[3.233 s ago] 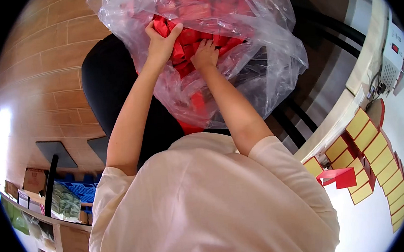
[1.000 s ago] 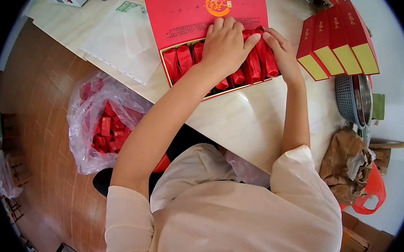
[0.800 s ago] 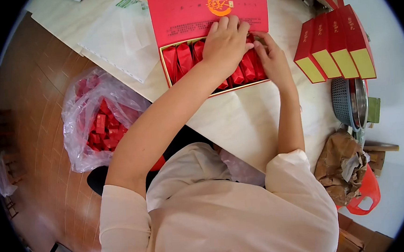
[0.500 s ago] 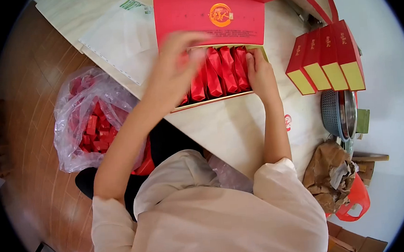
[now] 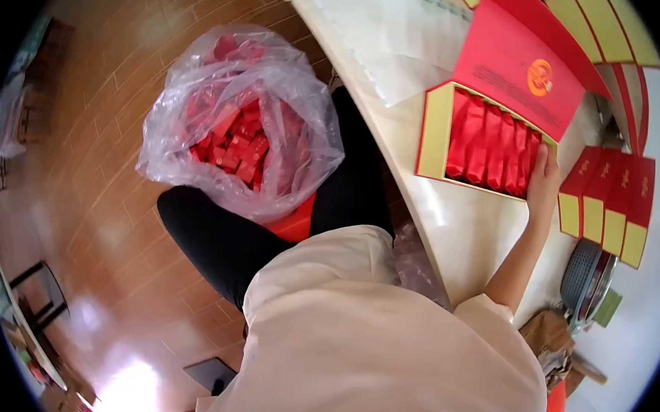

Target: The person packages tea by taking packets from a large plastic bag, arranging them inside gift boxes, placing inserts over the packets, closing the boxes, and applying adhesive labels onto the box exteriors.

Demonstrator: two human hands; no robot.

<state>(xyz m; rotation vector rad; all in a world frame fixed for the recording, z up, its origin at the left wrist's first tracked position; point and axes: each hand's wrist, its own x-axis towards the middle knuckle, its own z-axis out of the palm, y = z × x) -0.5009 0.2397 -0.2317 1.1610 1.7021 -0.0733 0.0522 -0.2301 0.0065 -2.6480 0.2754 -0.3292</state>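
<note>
An open red box with a yellow left end lies on the table, its printed lid raised behind it. Several shiny red packets stand side by side in a row inside. My right hand grips the box's right end, with its fingers over the rim beside the last packet. My left hand is out of view. To the left of the table, a clear plastic bag stands open between my legs, with many small red packets loose inside.
Four red boxes with yellow ends stand at the right, above a grey basket. More yellow-sided boxes sit at the back right. A plastic sheet covers the table's left part. Crumpled brown paper is at lower right.
The view has turned towards the floor, so the box appears farther right and the bag nearer the centre. My left hand has left the box and gone out of view. My right hand stays at the box.
</note>
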